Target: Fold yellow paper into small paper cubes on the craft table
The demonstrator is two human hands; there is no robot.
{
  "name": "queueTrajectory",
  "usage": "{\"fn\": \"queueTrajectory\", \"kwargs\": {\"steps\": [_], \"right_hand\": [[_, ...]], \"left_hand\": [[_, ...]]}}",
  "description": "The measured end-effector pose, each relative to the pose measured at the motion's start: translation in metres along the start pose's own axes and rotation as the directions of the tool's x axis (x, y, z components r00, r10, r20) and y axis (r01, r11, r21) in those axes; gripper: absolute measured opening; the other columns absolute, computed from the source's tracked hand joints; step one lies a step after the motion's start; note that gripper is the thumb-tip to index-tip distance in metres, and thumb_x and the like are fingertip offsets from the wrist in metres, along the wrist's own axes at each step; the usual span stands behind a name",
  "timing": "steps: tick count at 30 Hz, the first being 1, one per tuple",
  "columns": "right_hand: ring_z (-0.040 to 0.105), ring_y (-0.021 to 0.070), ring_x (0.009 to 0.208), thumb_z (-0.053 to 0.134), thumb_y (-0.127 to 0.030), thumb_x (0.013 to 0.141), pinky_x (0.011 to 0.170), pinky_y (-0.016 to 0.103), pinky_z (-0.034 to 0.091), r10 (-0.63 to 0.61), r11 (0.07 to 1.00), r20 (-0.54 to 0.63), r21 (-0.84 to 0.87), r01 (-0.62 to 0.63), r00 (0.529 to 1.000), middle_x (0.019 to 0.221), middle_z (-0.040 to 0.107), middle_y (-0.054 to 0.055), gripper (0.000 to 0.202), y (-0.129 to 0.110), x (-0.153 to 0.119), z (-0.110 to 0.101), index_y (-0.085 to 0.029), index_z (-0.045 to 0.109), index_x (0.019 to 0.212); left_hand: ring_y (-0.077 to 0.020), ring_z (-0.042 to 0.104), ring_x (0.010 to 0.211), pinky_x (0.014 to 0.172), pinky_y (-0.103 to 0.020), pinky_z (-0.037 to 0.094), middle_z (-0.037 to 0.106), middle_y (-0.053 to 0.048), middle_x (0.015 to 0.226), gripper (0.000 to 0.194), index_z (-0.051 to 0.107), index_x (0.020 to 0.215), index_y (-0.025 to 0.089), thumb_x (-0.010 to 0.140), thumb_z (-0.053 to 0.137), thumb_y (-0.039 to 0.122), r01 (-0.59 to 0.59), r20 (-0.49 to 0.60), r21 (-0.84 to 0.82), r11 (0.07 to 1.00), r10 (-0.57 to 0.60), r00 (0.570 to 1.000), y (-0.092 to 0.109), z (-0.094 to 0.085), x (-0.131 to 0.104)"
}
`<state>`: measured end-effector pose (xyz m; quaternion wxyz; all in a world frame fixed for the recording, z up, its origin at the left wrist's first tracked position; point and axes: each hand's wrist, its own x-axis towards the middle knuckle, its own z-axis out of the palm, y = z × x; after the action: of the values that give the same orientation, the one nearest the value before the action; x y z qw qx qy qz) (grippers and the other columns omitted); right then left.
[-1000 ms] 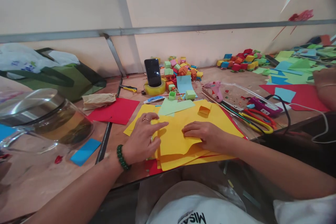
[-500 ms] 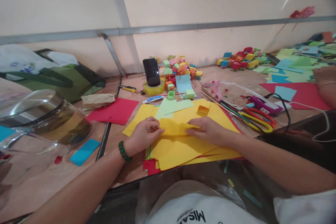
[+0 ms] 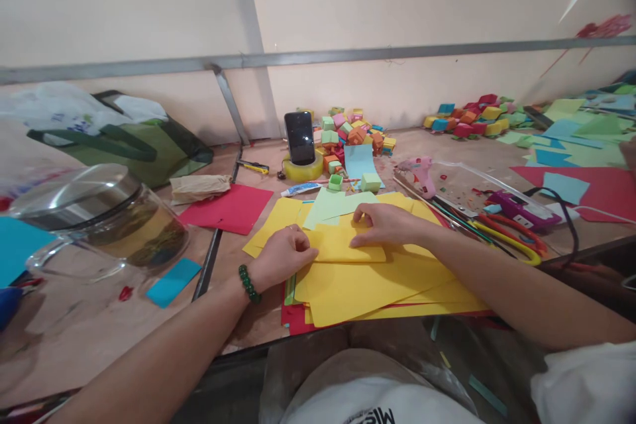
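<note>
A folded strip of yellow paper (image 3: 342,246) lies over a stack of yellow sheets (image 3: 358,291). At its left end, my left hand (image 3: 282,254) pinches it between thumb and fingers; a green bead bracelet is on that wrist. My right hand (image 3: 381,224) is over the strip's right part, its thumb and curled forefinger apart, with nothing seen between them. Pale green paper pieces (image 3: 330,205) rest on the stack just behind the hands. Two small green paper boxes (image 3: 370,182) stand behind those pieces.
A glass teapot (image 3: 144,225) and blue paper (image 3: 173,282) are at the left. Behind stand a phone (image 3: 300,139), a tape roll (image 3: 303,169) and heaped paper cubes (image 3: 355,132). Scissors (image 3: 517,238), a pink glue gun (image 3: 422,174) and a purple tool (image 3: 521,209) lie right.
My right hand has let go of the strip's right end and lifted slightly. The strip now lies flatter, and the whole view has shifted so things appear farther right.
</note>
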<state>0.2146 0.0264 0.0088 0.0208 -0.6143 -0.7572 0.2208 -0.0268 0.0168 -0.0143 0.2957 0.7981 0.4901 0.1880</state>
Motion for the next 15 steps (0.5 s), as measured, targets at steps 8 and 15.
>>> {"fn": "queueTrajectory", "kwargs": {"steps": [8,15], "right_hand": [[0.060,0.0186,0.076,0.073,-0.055,0.059,0.059,0.024,0.039,0.029,0.997,0.028,0.064,-0.031,0.999,0.088,0.065,0.004,0.054,-0.007,-0.007,0.000,-0.021,0.059,0.098],[0.042,0.0119,0.061,0.067,-0.057,0.063,0.052,0.024,0.028,-0.171,0.967,0.023,0.195,0.163,0.985,0.059,0.044,-0.004,0.045,0.006,-0.006,0.006,-0.019,0.045,0.058]], "left_hand": [[-0.0134,0.049,0.061,0.058,-0.026,0.036,0.049,0.002,0.062,0.026,0.043,0.048,0.019,0.069,0.059,0.020,-0.024,-0.027,0.014,1.000,0.024,0.999,0.002,0.003,-0.004],[-0.0133,0.049,0.062,0.059,-0.027,0.037,0.051,0.001,0.066,0.024,0.044,0.052,0.019,0.069,0.061,0.021,-0.037,-0.096,-0.036,0.999,0.034,0.995,0.008,0.004,-0.007]]}}
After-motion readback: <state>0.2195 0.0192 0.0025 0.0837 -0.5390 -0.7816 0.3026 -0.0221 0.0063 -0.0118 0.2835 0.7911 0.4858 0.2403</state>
